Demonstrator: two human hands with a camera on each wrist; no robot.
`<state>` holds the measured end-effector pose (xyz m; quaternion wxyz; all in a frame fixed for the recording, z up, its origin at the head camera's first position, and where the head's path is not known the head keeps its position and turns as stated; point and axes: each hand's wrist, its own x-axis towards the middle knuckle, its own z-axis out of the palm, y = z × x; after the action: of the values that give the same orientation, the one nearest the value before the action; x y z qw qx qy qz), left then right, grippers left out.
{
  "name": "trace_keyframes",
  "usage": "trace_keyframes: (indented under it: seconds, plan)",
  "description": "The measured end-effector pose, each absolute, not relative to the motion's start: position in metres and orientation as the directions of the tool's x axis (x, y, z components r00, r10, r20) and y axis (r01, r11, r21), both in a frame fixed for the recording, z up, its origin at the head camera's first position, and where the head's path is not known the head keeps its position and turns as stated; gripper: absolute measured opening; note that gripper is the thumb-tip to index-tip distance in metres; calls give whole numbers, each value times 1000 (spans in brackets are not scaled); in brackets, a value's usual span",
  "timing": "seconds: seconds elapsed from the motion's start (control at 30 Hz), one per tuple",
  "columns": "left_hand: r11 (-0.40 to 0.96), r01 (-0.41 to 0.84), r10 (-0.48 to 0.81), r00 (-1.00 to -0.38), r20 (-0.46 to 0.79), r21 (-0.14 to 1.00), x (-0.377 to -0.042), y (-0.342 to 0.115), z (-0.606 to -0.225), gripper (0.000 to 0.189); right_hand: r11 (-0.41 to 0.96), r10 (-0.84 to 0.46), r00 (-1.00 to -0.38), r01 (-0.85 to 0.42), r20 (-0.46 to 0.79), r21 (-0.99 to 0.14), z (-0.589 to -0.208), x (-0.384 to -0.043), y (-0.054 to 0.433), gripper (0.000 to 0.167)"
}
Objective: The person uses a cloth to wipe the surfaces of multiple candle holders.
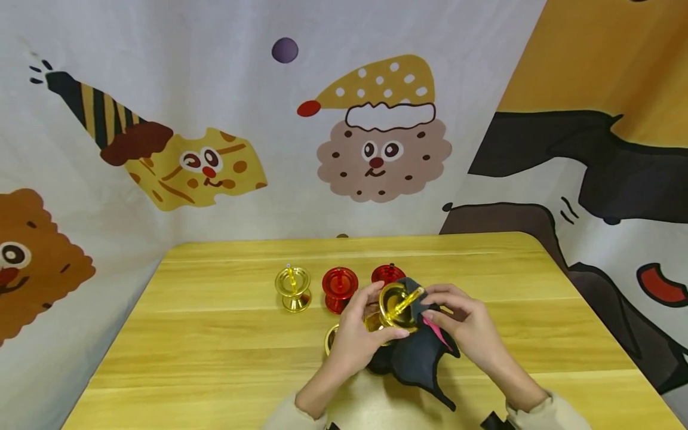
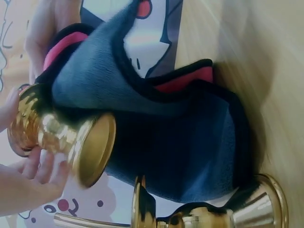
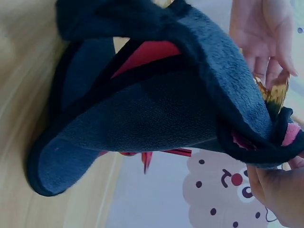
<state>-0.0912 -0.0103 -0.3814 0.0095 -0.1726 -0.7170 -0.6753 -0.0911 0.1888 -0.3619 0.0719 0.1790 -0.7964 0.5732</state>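
My left hand [image 1: 356, 334] holds a gold candle holder [image 2: 59, 128] around its dish and stem, tilted over the table. My right hand [image 1: 466, 322] pinches a fold of a dark grey cloth [image 1: 416, 358] with black edging and a pink underside. That fold lies against the dish rim, beside the yellow spike. The rest of the cloth hangs below both hands in a curved, pointed shape. Just behind my left hand stands another gold candle holder [image 2: 190, 216], mostly covered by the hand in the head view.
Farther back on the wooden table [image 1: 215, 352] stand a gold candle holder [image 1: 294, 286] and two red ones, one in the middle [image 1: 340, 285] and one [image 1: 387, 273] partly behind the cloth. A cartoon-printed curtain [image 1: 226, 71] hangs beyond the table's far edge.
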Motion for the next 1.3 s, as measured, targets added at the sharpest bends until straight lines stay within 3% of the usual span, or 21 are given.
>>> trace_keyframes:
  seconds: [0.2, 0.43, 0.53, 0.63, 0.83, 1.03, 1.3]
  plan:
    - [17, 305, 240, -926, 292, 952, -91, -4, -390, 67, 408, -203, -917, -398, 344, -822, -359, -89, 184, 18]
    - [339, 447, 157, -894, 419, 828, -83, 7, -393, 71, 588, -192, -897, -430, 399, -685, -361, -82, 173, 24]
    - [368, 454, 172, -891, 420, 811, -83, 8, -393, 71, 602, -203, -886, -448, 417, -660, -363, -81, 173, 24]
    - [240, 395, 208, -913, 350, 887, -84, 6, -392, 68, 562, -234, -874, -480, 427, -674, -363, -83, 177, 25]
    - [-85, 114, 279, -951, 133, 990, -92, -4, -384, 64, 363, -227, -884, -466, 408, -807, -356, -92, 190, 19]
    - [-88, 43, 156, -986, 57, 995, -103, -17, -374, 59, 264, -144, -898, -439, 415, -859, -349, -92, 202, 16]
    - [-162, -37, 101, -995, -20, 986, -108, -11, -364, 61, 192, -277, -809, -575, 518, -796, -363, -88, 192, 28]
